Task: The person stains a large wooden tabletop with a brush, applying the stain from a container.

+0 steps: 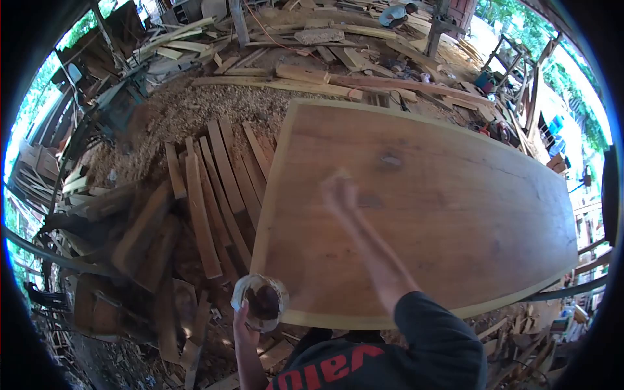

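Observation:
A large brown wooden panel with a pale border fills the middle and right of the view. Over its left part, my right hand is stretched out and smeared by motion; whether it holds anything cannot be made out. At the panel's near left corner, my left hand grips a round container with dark brown contents. Two darker patches mark the panel close to my right hand.
Long boards lie side by side left of the panel, with wood shavings behind them. More planks lie beyond its far edge. A person crouches in the far background. Scrap wood lies at the near left.

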Available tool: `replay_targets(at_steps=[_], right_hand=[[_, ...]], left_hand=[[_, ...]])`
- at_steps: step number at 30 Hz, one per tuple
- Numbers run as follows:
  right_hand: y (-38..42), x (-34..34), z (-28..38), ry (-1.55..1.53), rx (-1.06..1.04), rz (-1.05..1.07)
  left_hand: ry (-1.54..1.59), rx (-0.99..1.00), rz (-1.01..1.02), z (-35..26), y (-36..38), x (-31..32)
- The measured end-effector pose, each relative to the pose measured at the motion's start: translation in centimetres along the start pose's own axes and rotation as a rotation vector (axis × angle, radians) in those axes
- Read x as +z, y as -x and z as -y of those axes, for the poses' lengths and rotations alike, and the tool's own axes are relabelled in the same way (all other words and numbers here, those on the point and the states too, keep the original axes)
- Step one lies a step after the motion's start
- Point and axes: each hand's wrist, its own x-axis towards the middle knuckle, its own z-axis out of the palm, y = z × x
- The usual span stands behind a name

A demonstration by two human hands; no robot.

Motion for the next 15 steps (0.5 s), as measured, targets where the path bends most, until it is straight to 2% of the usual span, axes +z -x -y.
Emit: replay_targets(at_steps=[2, 4, 5, 7, 9, 11, 12, 13, 14, 15], right_hand=[[-1.0, 10.2, 4.6, -0.549, -0.334, -0.295], [-1.6, 8.6, 9.9, -0.814, -0.047, 0.148], [-1.9, 7.8, 9.8, -0.817, -0.042, 0.142], [-3.1, 6.1, 7.6, -1.166, 0.204, 0.267], [-4.9, 5.2, -0.3, -1.246, 0.278, 0.155], [-7.2, 3.6, -13.9, -1.204, 0.253, 0.034], [-5.6, -1.0, -17.2, -1.269, 0.334, -0.150], [-6.4, -1.5, -26.8, -1.294, 0.508, -0.181], [-5.2, -6.0, -31.1, -1.090, 0.519, -0.221], [-4.3, -8.4, -35.2, -1.135, 0.477, -0.418]], left_hand=[[-0.015, 0.028, 0.024, -0.1, 0.6, 0.6], [-0.030, 0.041, 0.047, -0.1, 1.0, 0.9], [-0.025, 0.052, 0.041, 0.1, 1.2, 0.9], [-0.019, 0.043, 0.030, 0.1, 1.1, 0.4], [-0.003, 0.030, -0.016, 0.4, 0.9, -0.2], [0.002, 0.000, -0.030, 0.8, 0.6, -1.1], [-0.008, -0.018, -0.041, 0.9, 0.3, -1.5], [-0.001, -0.025, -0.040, 1.0, 0.1, -1.6], [-0.001, -0.032, -0.047, 1.2, -0.2, -1.7], [-0.006, -0.040, -0.053, 1.3, -0.4, -1.6]])
